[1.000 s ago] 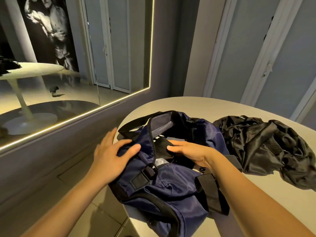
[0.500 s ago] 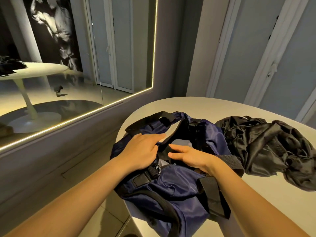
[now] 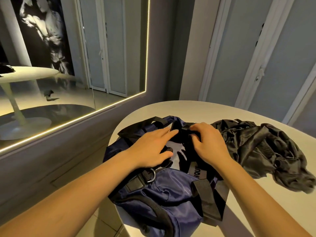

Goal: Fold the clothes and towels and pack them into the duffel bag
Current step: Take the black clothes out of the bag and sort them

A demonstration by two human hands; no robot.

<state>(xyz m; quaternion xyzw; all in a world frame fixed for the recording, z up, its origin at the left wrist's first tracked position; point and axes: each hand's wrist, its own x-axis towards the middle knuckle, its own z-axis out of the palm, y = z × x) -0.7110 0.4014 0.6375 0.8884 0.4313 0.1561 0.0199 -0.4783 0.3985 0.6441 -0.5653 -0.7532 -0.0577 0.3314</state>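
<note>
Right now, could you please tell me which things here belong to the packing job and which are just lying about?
Job: navy duffel bag, open on the table; crumpled black garment beside it, unfolded.
Just lying about: wall mirror with lit edge; white doors.

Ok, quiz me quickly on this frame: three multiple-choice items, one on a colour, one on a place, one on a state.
1. The satin duffel bag is:
A red
B navy blue
C grey

2. The crumpled black shiny garment lies:
A inside the bag
B on the floor
C on the white round table, right of the bag

3. The left hand is:
A clenched in a fist
B laid on the bag with straight fingers
C lifting the garment

Answers:
1 B, its fabric shows dark blue.
2 C, it rests on the tabletop beside the bag.
3 B, its fingers stretch across the bag's top.
</note>
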